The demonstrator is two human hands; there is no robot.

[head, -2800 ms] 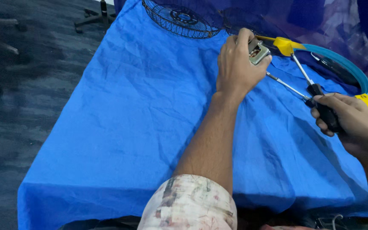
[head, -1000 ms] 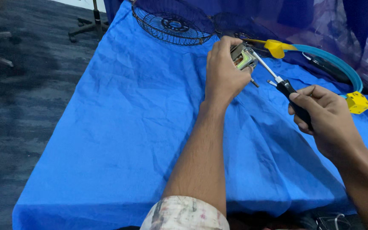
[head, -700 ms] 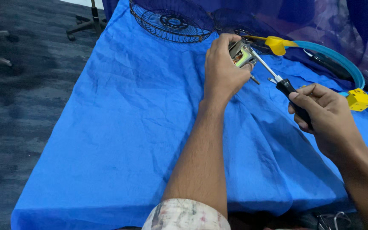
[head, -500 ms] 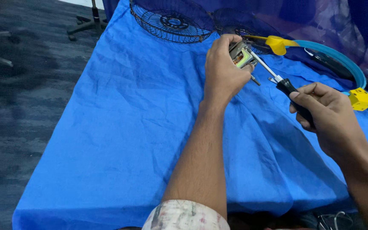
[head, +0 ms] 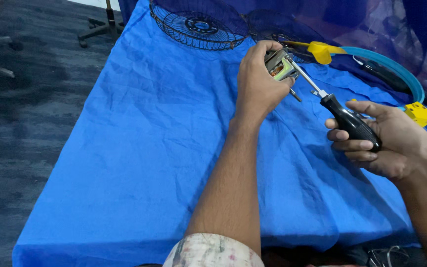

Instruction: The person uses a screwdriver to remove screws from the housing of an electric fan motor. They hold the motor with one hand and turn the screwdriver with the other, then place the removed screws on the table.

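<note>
Motor [head: 278, 65]: small metal block with copper windings showing, held off the cloth toward the far middle of the counter, just near of the fan guards.
Left hand [head: 258, 84]: closed around the motor from the near side, thumb and fingers clamping it; forearm runs from the near edge straight out.
Right hand [head: 389, 141]: wrapped round the black handle of the screwdriver [head: 344, 117], fingers curled underneath, thumb on top.
Shaft: runs up and left from the handle; its tip meets the motor's right face. Whether it sits in a screw head I cannot tell.
Doing it well: my judgement is that the shaft should stay in line with the screw, pushed along its axis while turning, the left hand bracing the motor so it does not twist. A tilted tip could slip toward the left fingers.
Guards [head: 198, 27]: two black wire fan grilles at the far edge, touching or overlapping; just beyond the motor.
Ring [head: 396, 66]: blue hoop with yellow clips, far right, close behind the right hand.
Cloth [head: 139, 148]: blue, wrinkled, covering the counter; left and near parts bare, so room lies there.
Edges: left edge drops to dark floor; near edge lies under the elbows.
</note>
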